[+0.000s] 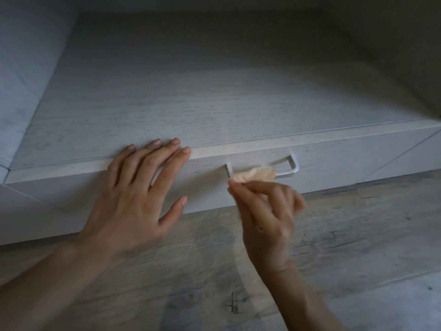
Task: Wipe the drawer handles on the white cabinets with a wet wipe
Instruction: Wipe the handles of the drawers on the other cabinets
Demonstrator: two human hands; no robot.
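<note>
L hand: we see the left hand point(133, 199) left of centre in the frame, fingers straight & spread, palm down. The fingertips lie on the top front edge of the cabinet point(214, 91) and the thumb sticks out over the drawer front point(334, 161). It has hold of nothing.
R hand: the right hand point(265, 211) sits lower centre-right, fingers curled in, with thumb & fingertips pinching the wet wipe point(254, 175). It is a bit blurred, so we can't make out the finer finger detail.
Wipe: a small pale crumpled wad just above the R fingertips, centre-right of the frame. It overlaps the left-to-mid stretch of the drawer handle point(287, 173). It looks to be against the bar, but w/ the blur we can't tell for sure.
Handle: a pale U-shaped bar on the drawer front, just under the cabinet's top edge. Its right end & corner show bare.
Cabinet: white w/ wood grain, low, filling the upper half of the frame in dim light.
Floor: grey wood-look floor point(358, 235) runs across the lower frame, under both forearms.
Gap btw hands: apart, the L hand to the left of the handle and the R hand at it.
</note>
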